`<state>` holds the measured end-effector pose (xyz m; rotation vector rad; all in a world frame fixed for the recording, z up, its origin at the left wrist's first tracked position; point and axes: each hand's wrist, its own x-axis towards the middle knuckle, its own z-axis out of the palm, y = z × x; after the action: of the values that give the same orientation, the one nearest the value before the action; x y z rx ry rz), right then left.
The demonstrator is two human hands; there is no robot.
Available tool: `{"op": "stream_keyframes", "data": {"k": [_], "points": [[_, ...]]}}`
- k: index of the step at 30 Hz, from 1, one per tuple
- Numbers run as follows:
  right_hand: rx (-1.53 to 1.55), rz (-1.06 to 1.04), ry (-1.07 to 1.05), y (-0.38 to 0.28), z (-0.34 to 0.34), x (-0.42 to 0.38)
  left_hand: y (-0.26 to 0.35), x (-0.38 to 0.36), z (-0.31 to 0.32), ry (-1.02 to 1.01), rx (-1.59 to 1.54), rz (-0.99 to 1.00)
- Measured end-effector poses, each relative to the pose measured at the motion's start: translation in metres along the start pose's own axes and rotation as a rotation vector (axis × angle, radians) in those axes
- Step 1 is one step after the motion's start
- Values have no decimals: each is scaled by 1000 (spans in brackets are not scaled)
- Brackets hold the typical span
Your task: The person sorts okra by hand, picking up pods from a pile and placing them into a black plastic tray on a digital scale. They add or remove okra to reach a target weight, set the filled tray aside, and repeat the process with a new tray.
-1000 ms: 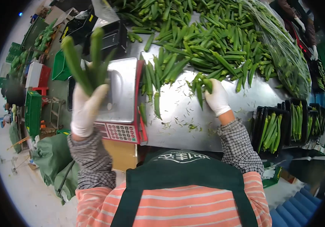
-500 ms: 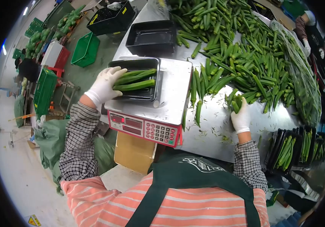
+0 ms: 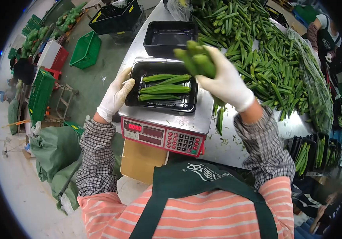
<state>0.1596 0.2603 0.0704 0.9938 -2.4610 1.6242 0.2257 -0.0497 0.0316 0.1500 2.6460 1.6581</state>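
Observation:
A black plastic tray (image 3: 161,104) rests on the metal pan of a red-and-white digital scale (image 3: 159,135), whose red digits are lit. Several okra pods (image 3: 165,90) lie lengthwise inside it. My left hand (image 3: 115,96), in a white glove, grips the tray's left rim between thumb and fingers. Above the tray's right side, my gloved right hand (image 3: 230,81) is closed around a bunch of okra (image 3: 196,59), somewhat blurred by motion. A second black tray (image 3: 169,38) sits behind the scale, with nothing seen inside.
A large okra heap (image 3: 266,59) covers the metal table's right side, beside clear plastic film (image 3: 312,79). Filled okra trays (image 3: 306,155) stand at the right edge. Green crates (image 3: 86,49) and sacks (image 3: 55,147) are on the left floor. Another person (image 3: 326,36) stands far right.
My right hand has come from the table on the right to above the tray, carrying okra. My left hand has shifted from over the pods to the tray's rim. The scale digits have changed.

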Motion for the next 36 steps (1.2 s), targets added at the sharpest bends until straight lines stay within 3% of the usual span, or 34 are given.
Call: {"op": "stream_keyframes", "data": {"k": [4, 7, 10, 13, 17, 20, 26, 30, 36], "points": [[-103, -47, -194, -12, 45, 47, -5, -3, 0, 89, -136, -1], [-49, 20, -193, -13, 48, 53, 10, -5, 10, 264, 476, 273], [81, 62, -113, -7, 39, 53, 21, 10, 38, 100, 598, 506], [71, 64, -43, -6, 23, 47, 5, 22, 62, -23, 864, 497], [158, 191, 32, -7, 1, 30, 11, 26, 60, -142, 885, 475], [237, 240, 86, 7, -8, 23, 13, 30, 56, -123, 804, 560], [242, 143, -18, 7, 16, 37, 14, 8, 34, -47, 606, 550], [91, 127, -192, 3, 56, 53, 29, -16, 11, 17, 569, 493], [-411, -37, -410, 24, 93, 42, 38, -38, -6, 86, 595, 476]]}}
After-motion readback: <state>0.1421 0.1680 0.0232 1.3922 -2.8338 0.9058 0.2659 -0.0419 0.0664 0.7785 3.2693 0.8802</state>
